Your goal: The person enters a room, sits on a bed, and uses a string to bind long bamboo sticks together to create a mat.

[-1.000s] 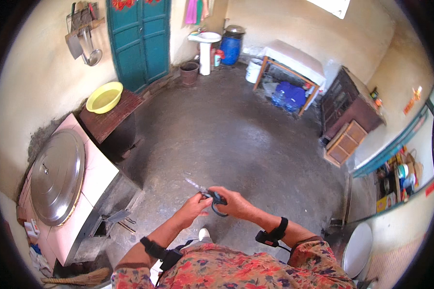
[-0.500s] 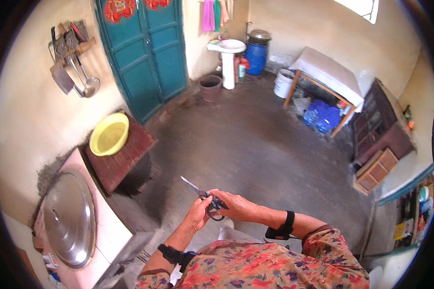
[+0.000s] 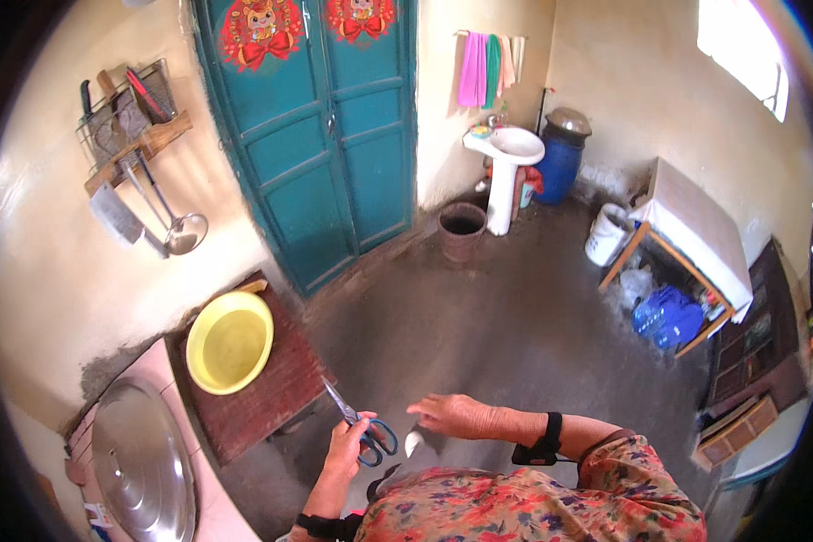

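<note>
My left hand (image 3: 352, 432) is closed on a pair of scissors (image 3: 339, 400) with dark blue handles, at the lower middle of the head view; the steel blades point up and to the left, near the red-brown wooden table (image 3: 240, 421). A yellow basin (image 3: 228, 338) with liquid sits on that table. My right hand (image 3: 442, 415) is just to the right of the scissors, apart from them, open with loosely bent fingers and nothing visible in it.
At left are a tiled stove (image 3: 156, 361) with a steel lid (image 3: 140, 465) and a wall rack of utensils (image 3: 132, 141). Ahead are teal doors (image 3: 288, 152), a pail (image 3: 462, 239), a sink (image 3: 515, 144) and a blue barrel (image 3: 561, 173). A covered table (image 3: 696, 235) and cabinet (image 3: 752, 361) stand at right.
My right hand has let go of the scissors and moved right, leaving them in my left hand. The view has turned and advanced toward the wooden table and doors.
</note>
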`<state>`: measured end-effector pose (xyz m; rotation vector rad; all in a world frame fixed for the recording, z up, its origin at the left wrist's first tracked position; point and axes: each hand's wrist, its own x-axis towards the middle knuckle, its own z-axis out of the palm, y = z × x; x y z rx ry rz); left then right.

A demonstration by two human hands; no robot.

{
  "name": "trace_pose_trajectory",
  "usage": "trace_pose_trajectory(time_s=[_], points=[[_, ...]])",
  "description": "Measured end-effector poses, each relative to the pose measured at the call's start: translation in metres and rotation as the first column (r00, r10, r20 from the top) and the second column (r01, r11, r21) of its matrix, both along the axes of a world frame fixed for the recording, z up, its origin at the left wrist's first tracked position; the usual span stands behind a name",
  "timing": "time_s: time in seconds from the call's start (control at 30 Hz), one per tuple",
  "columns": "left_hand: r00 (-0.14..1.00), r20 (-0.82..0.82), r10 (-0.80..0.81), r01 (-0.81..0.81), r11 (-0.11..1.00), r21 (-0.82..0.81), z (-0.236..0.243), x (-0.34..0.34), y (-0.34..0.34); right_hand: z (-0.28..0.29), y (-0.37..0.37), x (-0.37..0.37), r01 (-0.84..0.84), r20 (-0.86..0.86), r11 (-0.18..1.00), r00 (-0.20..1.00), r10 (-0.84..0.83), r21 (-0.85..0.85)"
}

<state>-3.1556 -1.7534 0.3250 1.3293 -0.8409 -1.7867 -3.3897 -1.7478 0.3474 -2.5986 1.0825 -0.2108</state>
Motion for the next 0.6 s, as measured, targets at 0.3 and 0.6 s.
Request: trace_pose_trajectory(time_s=[0.3,0.6], points=[[0.862,0.430,-0.267,0.421,0.849,-0.317,0.018,-0.092,-0.213,0.028,-0.179,-0.111,0.323,0.234,0.912,0.894,-0.381,0.252],[0.699,0.715,-0.007,0.374,0.856,-0.357,0.001,-0.128,-0.378,0.058,-0.434,-0.186,0.260,0.564,0.965,0.802,-0.197,-0.034]])
